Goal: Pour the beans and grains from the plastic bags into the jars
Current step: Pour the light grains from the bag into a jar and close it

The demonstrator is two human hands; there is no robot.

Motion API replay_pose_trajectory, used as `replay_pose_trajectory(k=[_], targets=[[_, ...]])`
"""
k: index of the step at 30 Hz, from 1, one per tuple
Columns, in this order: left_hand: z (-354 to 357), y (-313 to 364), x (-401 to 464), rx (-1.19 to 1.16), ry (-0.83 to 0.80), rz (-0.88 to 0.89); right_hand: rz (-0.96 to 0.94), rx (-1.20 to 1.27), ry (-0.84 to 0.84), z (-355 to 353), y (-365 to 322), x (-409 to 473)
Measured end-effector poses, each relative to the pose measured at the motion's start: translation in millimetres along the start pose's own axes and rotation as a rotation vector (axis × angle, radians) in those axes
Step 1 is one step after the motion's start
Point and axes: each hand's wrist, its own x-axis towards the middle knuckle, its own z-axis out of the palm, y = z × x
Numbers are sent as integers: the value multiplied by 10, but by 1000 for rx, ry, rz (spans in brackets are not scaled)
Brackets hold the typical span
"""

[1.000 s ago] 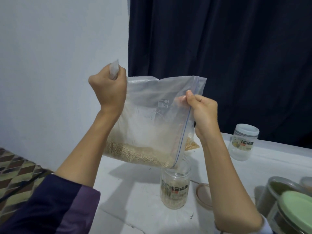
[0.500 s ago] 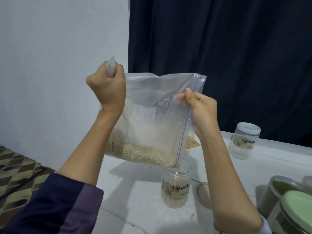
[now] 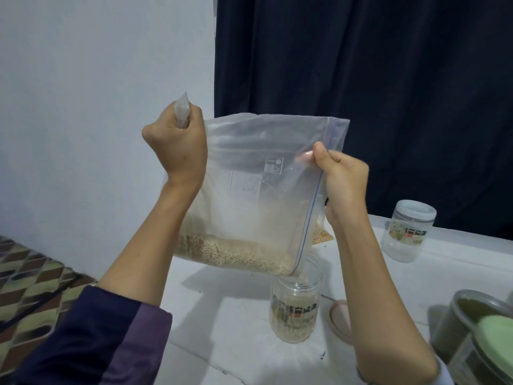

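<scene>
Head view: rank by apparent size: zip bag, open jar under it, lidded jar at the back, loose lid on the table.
1. zip bag, largest by far
2. open jar
3. lidded jar, farther away, so true size may match the open jar
4. loose lid, partly hidden by the arm

Ahead of you a pale wall [image 3: 97,107] meets a dark curtain [image 3: 361,79]. Your white worktop [image 3: 222,315] stands beside a patterned floor [image 3: 30,284].
</scene>
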Motion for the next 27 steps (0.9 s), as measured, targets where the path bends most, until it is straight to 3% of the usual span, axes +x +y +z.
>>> replay_pose_trajectory(k=[6,27], targets=[[5,-5,13,-30,-18,-124,-3,23,12,19,31,-9],[38,6,51,-53,-26,-175,59,51,-33,52,29,137]])
